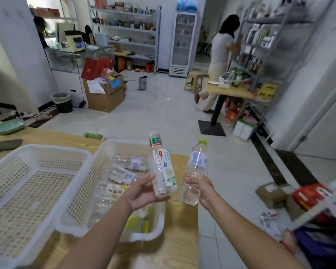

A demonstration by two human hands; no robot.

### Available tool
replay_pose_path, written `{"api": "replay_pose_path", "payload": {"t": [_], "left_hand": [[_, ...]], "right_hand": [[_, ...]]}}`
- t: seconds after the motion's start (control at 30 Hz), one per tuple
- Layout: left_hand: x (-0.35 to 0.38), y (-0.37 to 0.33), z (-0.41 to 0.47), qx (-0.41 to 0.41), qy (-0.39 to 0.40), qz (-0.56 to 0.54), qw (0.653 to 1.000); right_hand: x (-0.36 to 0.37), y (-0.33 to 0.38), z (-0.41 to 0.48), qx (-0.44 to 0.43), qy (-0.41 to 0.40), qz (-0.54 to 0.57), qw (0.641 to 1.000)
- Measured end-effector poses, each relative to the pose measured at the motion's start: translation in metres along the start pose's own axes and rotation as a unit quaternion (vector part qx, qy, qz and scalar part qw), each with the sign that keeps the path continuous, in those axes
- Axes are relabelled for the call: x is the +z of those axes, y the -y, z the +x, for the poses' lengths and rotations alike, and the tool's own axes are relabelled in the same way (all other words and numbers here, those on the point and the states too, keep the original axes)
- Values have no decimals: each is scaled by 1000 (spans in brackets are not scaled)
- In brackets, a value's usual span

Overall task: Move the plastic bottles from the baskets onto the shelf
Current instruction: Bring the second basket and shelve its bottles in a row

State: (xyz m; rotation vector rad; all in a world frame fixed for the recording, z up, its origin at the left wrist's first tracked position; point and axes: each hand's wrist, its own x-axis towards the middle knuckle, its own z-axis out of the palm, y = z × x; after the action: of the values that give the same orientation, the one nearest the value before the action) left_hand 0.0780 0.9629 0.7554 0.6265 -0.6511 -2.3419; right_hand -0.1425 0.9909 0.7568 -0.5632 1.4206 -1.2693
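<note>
Above the desk (184, 230) edge, the left hand (144, 193) grips the flower-label bottle (162, 167), clear and white-capped, near its base. Just right, the right hand (202, 188) grips the green-capped bottle (195, 169), clear with a blue label. Left of both hands, more bottles (122, 175) lie in a white basket (85, 191).

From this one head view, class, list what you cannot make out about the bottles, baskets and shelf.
Head view throughout.
Clear plastic bottles in the right white perforated basket: count hidden by overlap and the left forearm.
Left white perforated basket: near corner cut off by the frame edge.
Lower-right shelf: blurred, cut by the right edge.
</note>
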Motion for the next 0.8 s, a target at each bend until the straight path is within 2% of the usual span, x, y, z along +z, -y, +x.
{"api": "replay_pose_path", "payload": {"t": [0.1, 0.2, 0.4, 0.57, 0.67, 0.8], "left_hand": [[52, 33, 4, -32, 49, 39, 998], [112, 78, 11, -57, 61, 116, 990], [225, 191, 13, -148, 154, 236, 948], [296, 267, 14, -222, 200, 263, 917], [322, 303, 19, -268, 239, 294, 886], [353, 347, 26, -333, 268, 282, 859]], "right_hand": [[-57, -2, -50, -27, -66, 23, 997], [-122, -10, -109, -42, -155, 51, 986], [-243, -24, -230, -85, -339, 125, 929], [-324, -45, -312, -121, -463, 200, 855], [-360, -62, -354, -112, -560, 220, 791], [-392, -83, -409, -95, -657, 244, 707]]}}
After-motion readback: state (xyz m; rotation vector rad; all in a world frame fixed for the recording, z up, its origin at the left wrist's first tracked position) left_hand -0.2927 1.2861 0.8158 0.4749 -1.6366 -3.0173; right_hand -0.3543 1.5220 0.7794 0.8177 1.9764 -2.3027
